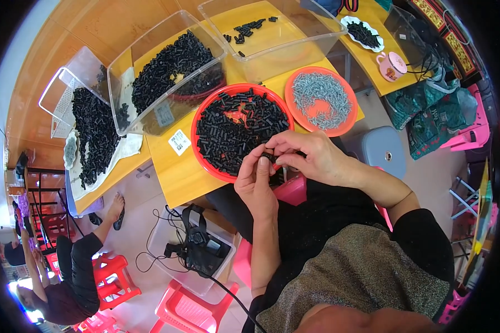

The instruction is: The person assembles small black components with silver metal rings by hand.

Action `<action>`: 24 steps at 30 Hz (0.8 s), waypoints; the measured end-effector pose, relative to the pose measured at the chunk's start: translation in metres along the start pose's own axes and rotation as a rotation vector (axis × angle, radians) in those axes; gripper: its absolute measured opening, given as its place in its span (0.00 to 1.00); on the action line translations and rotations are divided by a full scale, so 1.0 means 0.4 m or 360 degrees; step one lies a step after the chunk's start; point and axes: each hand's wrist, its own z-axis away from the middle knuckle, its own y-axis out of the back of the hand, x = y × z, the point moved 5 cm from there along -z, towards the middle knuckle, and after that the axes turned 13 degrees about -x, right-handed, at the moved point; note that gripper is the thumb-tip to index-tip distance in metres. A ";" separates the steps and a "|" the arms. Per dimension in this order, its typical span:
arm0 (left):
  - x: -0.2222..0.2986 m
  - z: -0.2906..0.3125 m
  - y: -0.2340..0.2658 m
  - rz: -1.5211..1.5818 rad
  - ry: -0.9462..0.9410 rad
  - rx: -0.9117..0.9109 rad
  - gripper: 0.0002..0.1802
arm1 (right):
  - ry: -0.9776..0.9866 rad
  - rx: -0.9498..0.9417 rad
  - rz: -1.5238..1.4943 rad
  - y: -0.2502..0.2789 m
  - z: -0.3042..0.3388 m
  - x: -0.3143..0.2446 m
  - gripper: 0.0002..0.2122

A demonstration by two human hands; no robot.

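My left hand and my right hand meet over the near right rim of a round red basin. Their fingertips pinch a small black plastic piece, mostly hidden by the fingers. The basin holds a heap of short black cylindrical pieces, with its red bottom showing through in spots. Just right of it, an orange-red plate carries a pile of silvery metal screws or pins, too small to tell which.
Clear plastic bins with black pieces stand behind the basin. More pieces lie on a white cloth at the left. A pink mug sits far right. Below are a grey-blue stool, red stools and a cable. Another person sits at left.
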 end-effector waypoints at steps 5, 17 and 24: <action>-0.002 0.004 0.002 -0.0125 -0.0051 -0.0021 0.12 | -0.0067 -0.0022 -0.0138 0.000 0.006 0.009 0.11; -0.026 0.005 -0.015 0.0461 0.0102 0.0001 0.13 | -0.0123 -0.0054 -0.0108 0.001 0.009 0.002 0.13; -0.017 0.004 -0.005 0.0136 -0.0030 -0.0069 0.12 | -0.0115 -0.0052 -0.0074 0.002 0.009 0.002 0.13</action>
